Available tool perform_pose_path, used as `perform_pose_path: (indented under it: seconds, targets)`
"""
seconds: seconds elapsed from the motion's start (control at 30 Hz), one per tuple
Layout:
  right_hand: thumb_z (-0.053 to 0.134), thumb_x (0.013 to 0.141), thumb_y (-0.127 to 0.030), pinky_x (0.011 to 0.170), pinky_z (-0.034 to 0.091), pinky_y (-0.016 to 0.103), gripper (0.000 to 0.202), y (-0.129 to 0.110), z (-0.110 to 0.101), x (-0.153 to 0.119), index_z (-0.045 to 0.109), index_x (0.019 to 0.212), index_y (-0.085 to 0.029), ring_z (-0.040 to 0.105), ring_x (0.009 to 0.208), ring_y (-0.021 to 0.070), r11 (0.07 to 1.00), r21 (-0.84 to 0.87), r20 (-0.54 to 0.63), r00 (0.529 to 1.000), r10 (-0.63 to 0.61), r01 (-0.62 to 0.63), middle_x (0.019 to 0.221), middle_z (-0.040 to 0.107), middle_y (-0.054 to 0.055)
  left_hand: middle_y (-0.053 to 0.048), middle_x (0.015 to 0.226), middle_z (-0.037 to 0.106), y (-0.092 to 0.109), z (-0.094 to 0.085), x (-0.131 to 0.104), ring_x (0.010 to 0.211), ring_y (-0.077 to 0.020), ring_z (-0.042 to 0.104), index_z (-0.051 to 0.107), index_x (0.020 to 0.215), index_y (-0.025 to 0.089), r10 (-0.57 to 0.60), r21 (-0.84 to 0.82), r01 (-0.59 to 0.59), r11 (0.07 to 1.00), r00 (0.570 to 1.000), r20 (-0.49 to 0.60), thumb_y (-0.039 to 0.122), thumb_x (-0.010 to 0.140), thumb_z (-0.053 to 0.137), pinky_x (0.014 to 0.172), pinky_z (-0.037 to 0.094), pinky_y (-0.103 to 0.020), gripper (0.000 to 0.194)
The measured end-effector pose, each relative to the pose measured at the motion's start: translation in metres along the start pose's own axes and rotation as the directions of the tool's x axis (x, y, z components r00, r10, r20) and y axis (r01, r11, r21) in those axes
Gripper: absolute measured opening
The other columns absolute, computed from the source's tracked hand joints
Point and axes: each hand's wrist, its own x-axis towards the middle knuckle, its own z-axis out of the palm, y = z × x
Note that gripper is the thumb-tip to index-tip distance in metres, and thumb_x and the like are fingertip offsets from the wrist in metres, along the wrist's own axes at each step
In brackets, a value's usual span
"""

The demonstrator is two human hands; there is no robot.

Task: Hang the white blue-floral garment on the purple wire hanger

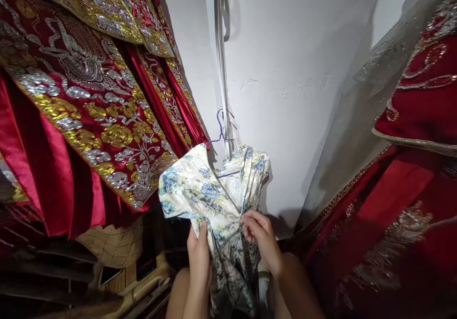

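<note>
A white dress with blue and yellow flowers (210,193) hangs in front of me on a purple hanger (220,135), whose hook meets an upright metal rail (222,66). My left hand (200,252) is closed on the side of the dress below the sleeve, thumb on the outside and the other fingers partly hidden. With thumb and forefinger, my right hand (260,235) pinches the cloth at the bottom of the V-shaped neckline. Gathered folds run down from that pinch, and the lower skirt drops between my knees into shadow.
Red garments with gold and silver embroidery (117,114) hang close on the left. More red embroidered clothing (421,166) stands at the right. Behind the dress rises a pale wall (278,85). At lower left are a bamboo seat (160,271) and a quilted tan item (116,243).
</note>
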Motion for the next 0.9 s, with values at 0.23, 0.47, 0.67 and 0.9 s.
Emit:
perform_pose_path:
  seconds: [0.23, 0.47, 0.67, 0.9]
  targets:
    - [0.061, 0.079, -0.039, 0.044, 0.023, 0.024, 0.022, -0.006, 0.012, -0.016, 0.058, 0.067, -0.02, 0.037, 0.043, 0.0092, 0.99, 0.082, -0.007, 0.994, 0.113, -0.112, 0.049, 0.051, -0.005, -0.013, 0.135, 0.047, 0.0, -0.007, -0.041, 0.129, -0.0264, 0.044, 0.049, 0.132, 0.021, 0.761, 0.384, -0.703, 0.598, 0.649, 0.004, 0.031, 0.09, 0.062, 0.112, 0.032, -0.043, 0.046]
    - [0.064, 0.072, -0.038, 0.042, 0.022, 0.022, 0.022, -0.035, 0.024, -0.04, 0.065, 0.066, -0.017, 0.04, 0.041, 0.0072, 0.996, -0.039, 0.039, 0.996, 0.081, -0.08, 0.047, 0.052, -0.003, -0.01, 0.108, 0.061, 0.008, 0.005, -0.052, 0.103, -0.0231, 0.058, 0.051, 0.115, 0.019, 0.598, 0.326, -0.794, 0.514, 0.604, 0.527, 0.016, 0.089, 0.051, 0.091, 0.046, -0.038, 0.026]
    - [0.068, 0.066, -0.032, 0.04, 0.021, 0.021, 0.018, -0.06, 0.028, -0.053, 0.068, 0.063, -0.015, 0.038, 0.038, 0.0065, 0.991, -0.063, 0.01, 0.993, 0.116, -0.115, 0.044, 0.054, -0.002, -0.005, 0.09, 0.057, 0.03, 0.004, -0.062, 0.083, -0.0205, 0.055, 0.046, 0.092, 0.021, 0.499, 0.371, -0.842, 0.391, 0.533, 0.683, 0.013, 0.092, 0.039, 0.074, 0.042, -0.031, 0.011]
    - [0.067, 0.069, -0.02, 0.036, 0.017, 0.02, 0.011, -0.09, 0.032, -0.04, 0.064, 0.061, -0.013, 0.03, 0.036, 0.0042, 0.984, 0.041, -0.025, 0.984, 0.175, -0.174, 0.044, 0.048, -0.004, -0.004, 0.083, 0.051, 0.041, 0.002, -0.074, 0.074, -0.0191, 0.048, 0.043, 0.087, 0.021, 0.422, 0.424, -0.85, 0.314, 0.524, 0.739, 0.007, 0.088, 0.038, 0.066, 0.035, -0.027, 0.015]
